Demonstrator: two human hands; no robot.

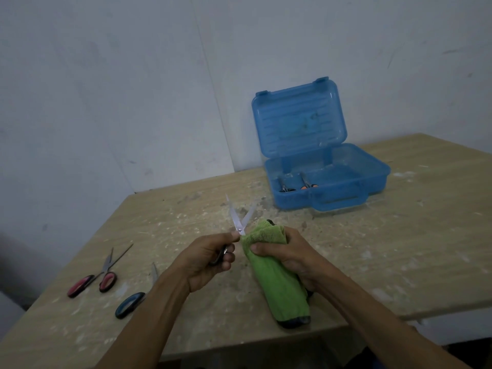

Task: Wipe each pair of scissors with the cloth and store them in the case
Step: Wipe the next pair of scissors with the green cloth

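Observation:
My left hand (210, 258) grips the handles of a pair of scissors (237, 217), blades spread apart and pointing up and away. Just to its right, my right hand (286, 253) holds a folded green cloth (277, 283) close to the scissors' pivot. A blue plastic case (327, 187) stands with its lid up at the back right; two pairs of scissors (295, 183) lie inside it. On the table at the left lie red-handled scissors (99, 275) and blue-handled scissors (133, 302), the latter partly hidden by my left forearm.
The wooden table (399, 235) is speckled with white dust and stains. Its front edge runs under my forearms, and its left edge lies near the red scissors. A pale wall stands behind the table and the case.

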